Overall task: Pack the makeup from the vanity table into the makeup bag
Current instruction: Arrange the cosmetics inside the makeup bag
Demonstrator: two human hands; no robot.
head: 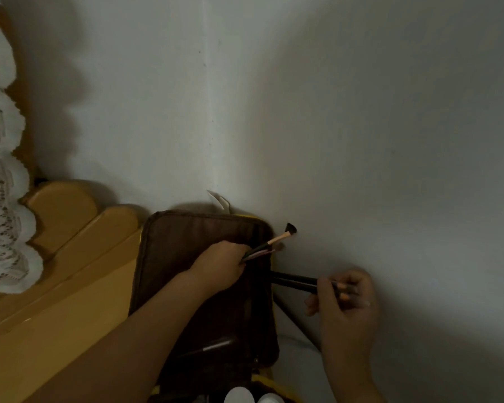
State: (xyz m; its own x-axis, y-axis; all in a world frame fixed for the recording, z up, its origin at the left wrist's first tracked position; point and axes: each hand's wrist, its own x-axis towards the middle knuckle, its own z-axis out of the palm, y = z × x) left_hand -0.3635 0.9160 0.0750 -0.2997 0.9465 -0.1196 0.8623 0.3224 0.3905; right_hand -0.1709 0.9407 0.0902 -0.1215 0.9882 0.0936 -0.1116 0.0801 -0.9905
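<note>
Left hand (220, 264) grips thin brushes (269, 245) over the makeup bag (186, 257), right hand (345, 298) grips dark brushes (293, 281) just beside it; either loose bundle may slip, missing the bag.

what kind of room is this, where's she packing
Probably a bedroom or dressing corner at home. A brown makeup bag stands against a plain white wall, beside yellow wooden furniture with a white lace cloth; both hands hold makeup brushes.

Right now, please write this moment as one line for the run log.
left hand: grips makeup brushes over brown makeup bag | right hand: holds dark brushes | bag: open
</note>
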